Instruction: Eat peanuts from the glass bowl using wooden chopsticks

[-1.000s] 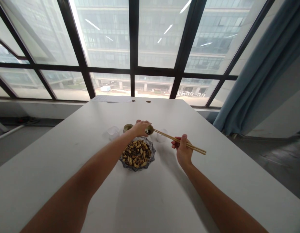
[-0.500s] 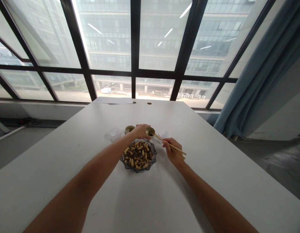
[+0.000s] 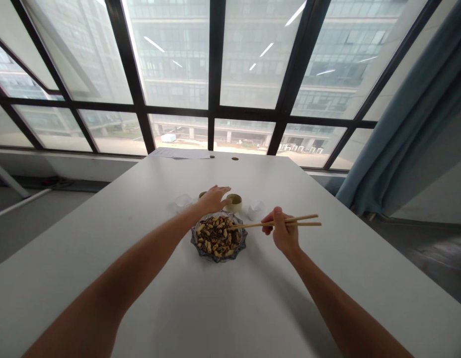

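My right hand [image 3: 284, 231] grips a pair of wooden chopsticks [image 3: 305, 221], whose tips reach into the right side of a scalloped glass bowl [image 3: 217, 258]. In-shell peanuts and dark, thin seeds, which look like sunflower seeds, fill the bowl. My left hand [image 3: 214, 199] is stretched over the bowl's far edge, thumb and fingers apart. Just right of its fingertips a small cup [image 3: 235, 204] stands upright; I cannot tell whether the thumb touches it. Another small cup [image 3: 201, 194] is mostly hidden behind my left hand.
Clear plastic containers stand left [image 3: 183, 201] and right [image 3: 256, 211] of the cups. Papers [image 3: 182, 153] lie at the far end of the white table [image 3: 215, 308], near two round holes. Beyond are windows, with a blue curtain [image 3: 394, 149] at right.
The cup by my left hand went from tilted in its grasp to upright, and the fingers have spread. My right hand brought the chopsticks from the cup's mouth down into the bowl.
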A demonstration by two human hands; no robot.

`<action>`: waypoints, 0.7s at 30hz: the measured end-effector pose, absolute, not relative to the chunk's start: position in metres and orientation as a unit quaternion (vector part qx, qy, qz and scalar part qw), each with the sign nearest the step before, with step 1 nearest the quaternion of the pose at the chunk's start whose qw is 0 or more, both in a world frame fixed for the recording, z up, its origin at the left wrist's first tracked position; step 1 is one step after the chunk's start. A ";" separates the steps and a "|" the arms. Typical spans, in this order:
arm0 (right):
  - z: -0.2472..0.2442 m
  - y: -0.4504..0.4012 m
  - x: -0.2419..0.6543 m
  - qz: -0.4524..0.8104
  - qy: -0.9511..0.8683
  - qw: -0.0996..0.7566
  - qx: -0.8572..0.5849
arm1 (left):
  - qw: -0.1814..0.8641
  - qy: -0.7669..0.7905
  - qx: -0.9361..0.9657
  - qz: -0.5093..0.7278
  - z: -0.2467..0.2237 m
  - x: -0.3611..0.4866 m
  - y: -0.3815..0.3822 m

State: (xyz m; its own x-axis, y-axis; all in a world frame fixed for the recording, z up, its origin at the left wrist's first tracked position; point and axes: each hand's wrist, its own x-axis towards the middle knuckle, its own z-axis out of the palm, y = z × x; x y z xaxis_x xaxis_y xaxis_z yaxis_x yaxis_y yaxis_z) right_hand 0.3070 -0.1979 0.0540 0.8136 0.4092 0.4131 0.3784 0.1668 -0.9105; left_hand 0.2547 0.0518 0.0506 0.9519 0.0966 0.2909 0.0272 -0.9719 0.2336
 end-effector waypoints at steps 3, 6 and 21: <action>0.056 -0.200 0.305 0.053 -0.341 0.677 -0.650 | 0.114 0.030 0.960 0.255 0.049 0.213 0.060; 0.053 -0.199 0.302 0.103 -0.381 0.636 -0.663 | 0.119 0.065 0.937 0.322 0.037 0.169 0.069; 0.036 -0.192 0.297 0.102 -0.354 0.639 -0.675 | 0.320 0.148 0.891 0.286 -0.005 0.122 0.049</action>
State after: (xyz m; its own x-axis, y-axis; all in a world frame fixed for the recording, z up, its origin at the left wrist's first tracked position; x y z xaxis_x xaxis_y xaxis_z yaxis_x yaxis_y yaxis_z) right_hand 0.2974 -0.1924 0.0358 0.7286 0.6087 0.3141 0.3473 0.0671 -0.9354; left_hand 0.1220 0.0489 -0.0053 0.7919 0.4476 0.4153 0.0810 -0.7512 0.6551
